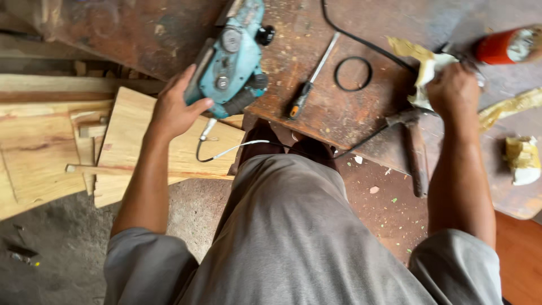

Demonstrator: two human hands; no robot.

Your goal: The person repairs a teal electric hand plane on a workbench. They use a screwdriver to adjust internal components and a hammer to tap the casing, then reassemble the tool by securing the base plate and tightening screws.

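Teal electric planer gripped in left hand at the near edge of the worn brown workbench.
Left hand closed around the planer's rear body; its cord hangs below over pale wood boards. Right hand clenched on a crumpled white-yellow rag, pressed to the bench top. Between the hands: screwdriver, black rubber ring. Hammer just below the right hand; orange can beyond it.

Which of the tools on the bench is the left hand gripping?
The blue power planer, gripped by the left hand; the screwdriver and hammer lie untouched.
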